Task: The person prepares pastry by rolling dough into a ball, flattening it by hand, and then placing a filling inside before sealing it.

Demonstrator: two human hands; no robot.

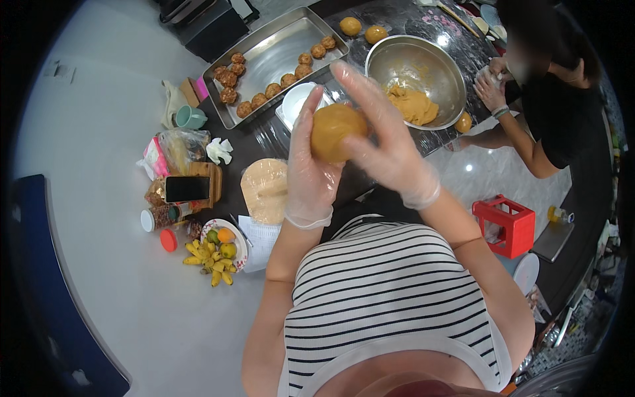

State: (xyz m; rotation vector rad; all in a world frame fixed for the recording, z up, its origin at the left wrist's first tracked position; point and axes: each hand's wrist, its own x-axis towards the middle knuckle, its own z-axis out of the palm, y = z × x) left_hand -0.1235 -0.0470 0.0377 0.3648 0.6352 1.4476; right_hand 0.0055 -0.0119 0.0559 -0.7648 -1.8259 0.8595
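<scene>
A smooth, yellow-brown dough ball sits between my gloved hands, above the dark table. My left hand cradles it from the left and below, fingers pointing up. From the right, my right hand lays its blurred thumb on the ball, with the fingers stretched out beyond it. Both hands wear clear plastic gloves. Beyond the right hand, a steel mixing bowl holds a lump of yellow dough. A small white bowl is partly hidden behind my left fingers.
A metal tray holds several brown filling balls. Finished-looking dough balls lie near the bowl. Left are a wrapped round board, phone, green mug and fruit plate. A co-worker handles something white; a red stool stands right.
</scene>
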